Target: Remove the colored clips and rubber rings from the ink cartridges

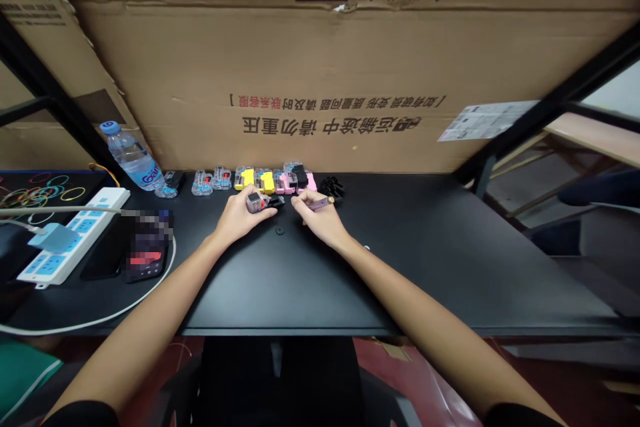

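Note:
My left hand [237,217] is closed around a small clear plastic gadget [255,202] with red and black parts, its black end pointing right. In my right hand [320,217] is a slim purplish pen-shaped tool [320,203] with a gold-coloured end; its tip is too small to make out. The two hands face each other just above the black table, slightly apart. Below them lies a small dark round piece [280,231]. Behind them stands a row of similar gadgets, some clear [203,182], others with yellow [245,178] or pink parts [286,181].
Black plastic pieces [332,188] lie right of the row. A water bottle [133,157] leans at the back left. A white power strip [75,237], a phone [147,247], a white cable and coloured rubber bands [37,193] occupy the left. Cardboard [320,53] walls off the back.

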Demonstrator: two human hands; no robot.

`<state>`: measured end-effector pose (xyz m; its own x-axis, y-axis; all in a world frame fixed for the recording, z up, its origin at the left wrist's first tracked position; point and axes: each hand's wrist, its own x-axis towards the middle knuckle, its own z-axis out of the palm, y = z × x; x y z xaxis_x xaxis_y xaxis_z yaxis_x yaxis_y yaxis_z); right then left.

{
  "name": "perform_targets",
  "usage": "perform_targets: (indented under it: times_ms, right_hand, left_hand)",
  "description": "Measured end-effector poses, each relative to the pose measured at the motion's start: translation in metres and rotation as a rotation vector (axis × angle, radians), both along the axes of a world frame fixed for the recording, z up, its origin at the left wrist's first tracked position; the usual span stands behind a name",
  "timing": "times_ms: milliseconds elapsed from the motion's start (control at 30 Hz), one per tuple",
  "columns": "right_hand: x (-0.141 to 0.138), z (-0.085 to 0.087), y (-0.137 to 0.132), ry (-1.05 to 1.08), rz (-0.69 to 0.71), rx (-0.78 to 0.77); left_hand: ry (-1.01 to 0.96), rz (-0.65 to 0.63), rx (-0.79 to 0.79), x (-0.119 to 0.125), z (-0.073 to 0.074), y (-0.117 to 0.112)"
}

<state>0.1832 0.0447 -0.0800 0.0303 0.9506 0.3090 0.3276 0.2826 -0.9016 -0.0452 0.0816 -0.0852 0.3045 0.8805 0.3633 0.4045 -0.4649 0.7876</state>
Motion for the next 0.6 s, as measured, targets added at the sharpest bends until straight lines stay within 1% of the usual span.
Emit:
perform_targets:
  times_ms: [67, 100, 200, 267, 367, 467, 533, 600]
  right_hand:
    - [0.001, 0.001, -0.001, -0.029, 0.049, -0.048]
    - [0.0, 0.002, -0.002, -0.045, 0.087, -0.077]
    - [-0.003, 0.002, -0.005, -0.082, 0.175, -0.114]
    - [-0.003, 0.0, -0.004, -0.111, 0.183, -0.095]
    - [0.003, -0.002, 0.001, -0.15, 0.113, -0.038]
    - [0.017, 0.0, 0.009, -0.16, -0.02, 0.024]
    - [0.025, 0.003, 0.012, -0.129, -0.082, 0.06]
    - [0.03, 0.005, 0.014, -0.074, -0.113, 0.082]
  left_hand:
    - [0.02, 0.093, 0.047, -0.002, 0.003, 0.001]
    - [0.028, 0.12, 0.06, -0.002, 0.005, 0.001]
    - [0.051, 0.147, 0.067, -0.003, 0.008, 0.001]
    - [0.069, 0.146, 0.057, -0.003, 0.009, 0.001]
    - [0.106, 0.148, 0.036, -0.004, 0.007, 0.002]
    - [0.135, 0.158, 0.029, -0.005, 0.005, 0.003]
    - [0.131, 0.149, 0.038, -0.005, 0.003, 0.004]
    - [0.132, 0.13, 0.038, -0.004, 0.002, 0.004]
